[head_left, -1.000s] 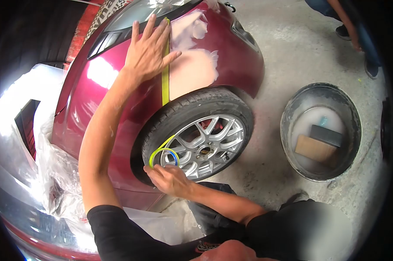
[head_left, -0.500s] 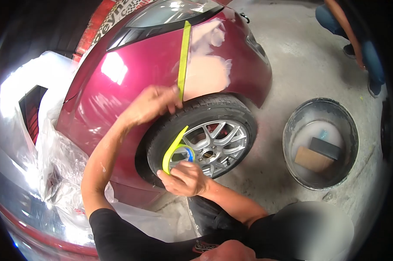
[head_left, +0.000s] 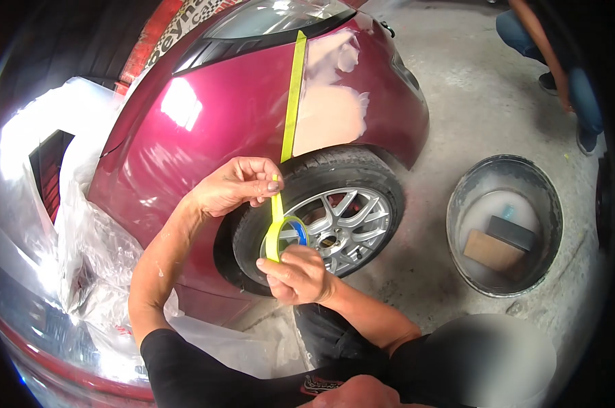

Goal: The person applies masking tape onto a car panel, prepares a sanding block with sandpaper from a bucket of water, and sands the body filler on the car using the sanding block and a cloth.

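In the head view, my right hand [head_left: 297, 273] grips a roll of yellow-green masking tape [head_left: 273, 239] with a blue inner core, in front of the wheel [head_left: 362, 231]. My left hand [head_left: 243, 185] pinches the free end of that tape between thumb and fingertips, so a short length stands up between the hands. Above them, a straight tape strip [head_left: 293, 102] runs down the dark-red car panel [head_left: 226, 115], from near the windshield to the wheel arch. Just right of it lie beige filler patches [head_left: 331, 119].
To the right stands a black bucket [head_left: 455, 238] holding cloudy water, with a brown block [head_left: 492, 251] and a dark block [head_left: 511, 232] inside. Another person's leg [head_left: 583, 102] and arm show at upper right. Crumpled plastic sheeting [head_left: 93, 251] hangs at left.
My left hand has come down off the lower end of the strip on the panel and now pinches the roll's free end. The roll has shifted slightly right, still in my right hand.
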`<state>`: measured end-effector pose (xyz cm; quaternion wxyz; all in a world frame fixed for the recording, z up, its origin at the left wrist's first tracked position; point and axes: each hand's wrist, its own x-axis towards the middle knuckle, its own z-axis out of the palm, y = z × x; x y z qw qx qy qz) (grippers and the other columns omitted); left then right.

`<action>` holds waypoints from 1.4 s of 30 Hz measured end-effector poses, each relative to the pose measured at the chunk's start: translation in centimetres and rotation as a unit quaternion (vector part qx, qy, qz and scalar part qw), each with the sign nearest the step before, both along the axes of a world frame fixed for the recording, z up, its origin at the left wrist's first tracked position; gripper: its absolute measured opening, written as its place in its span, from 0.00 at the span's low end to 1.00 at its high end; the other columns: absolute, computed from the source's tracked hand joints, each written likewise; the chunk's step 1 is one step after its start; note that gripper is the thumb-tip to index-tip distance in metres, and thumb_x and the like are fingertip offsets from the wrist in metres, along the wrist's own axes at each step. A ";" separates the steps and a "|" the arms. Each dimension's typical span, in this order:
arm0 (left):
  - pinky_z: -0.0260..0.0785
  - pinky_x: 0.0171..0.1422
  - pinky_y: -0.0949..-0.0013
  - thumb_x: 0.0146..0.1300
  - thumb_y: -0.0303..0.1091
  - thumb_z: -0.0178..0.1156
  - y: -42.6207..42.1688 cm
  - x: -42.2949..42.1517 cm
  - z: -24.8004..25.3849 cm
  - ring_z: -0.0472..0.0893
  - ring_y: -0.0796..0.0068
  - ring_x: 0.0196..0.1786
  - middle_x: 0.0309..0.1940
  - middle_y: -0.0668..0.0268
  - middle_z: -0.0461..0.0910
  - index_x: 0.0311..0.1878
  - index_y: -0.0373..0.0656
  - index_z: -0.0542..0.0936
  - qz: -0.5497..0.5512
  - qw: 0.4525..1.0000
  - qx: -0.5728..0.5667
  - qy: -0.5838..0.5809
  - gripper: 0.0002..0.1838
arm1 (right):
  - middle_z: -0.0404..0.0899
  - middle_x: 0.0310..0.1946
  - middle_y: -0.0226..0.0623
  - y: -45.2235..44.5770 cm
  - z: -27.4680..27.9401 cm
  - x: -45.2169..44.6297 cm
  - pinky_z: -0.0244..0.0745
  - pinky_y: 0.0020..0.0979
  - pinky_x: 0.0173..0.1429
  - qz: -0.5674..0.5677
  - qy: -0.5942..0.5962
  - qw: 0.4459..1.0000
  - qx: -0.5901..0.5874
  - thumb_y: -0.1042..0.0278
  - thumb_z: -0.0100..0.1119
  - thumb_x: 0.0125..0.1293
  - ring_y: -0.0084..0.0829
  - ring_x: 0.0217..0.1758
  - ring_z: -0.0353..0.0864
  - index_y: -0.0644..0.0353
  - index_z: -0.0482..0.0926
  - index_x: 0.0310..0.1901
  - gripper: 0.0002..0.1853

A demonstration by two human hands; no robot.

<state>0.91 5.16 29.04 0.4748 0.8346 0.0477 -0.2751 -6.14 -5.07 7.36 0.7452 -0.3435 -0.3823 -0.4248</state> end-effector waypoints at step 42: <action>0.76 0.43 0.54 0.69 0.42 0.70 -7.2 21.7 3.6 0.86 0.56 0.40 0.40 0.64 0.84 0.42 0.47 0.86 -0.260 0.478 0.610 -0.576 0.09 | 0.82 0.24 0.33 4.2 1.2 4.2 0.83 0.30 0.33 0.407 0.371 0.835 0.024 0.74 0.53 0.80 0.25 0.25 0.86 0.44 0.58 0.85 0.35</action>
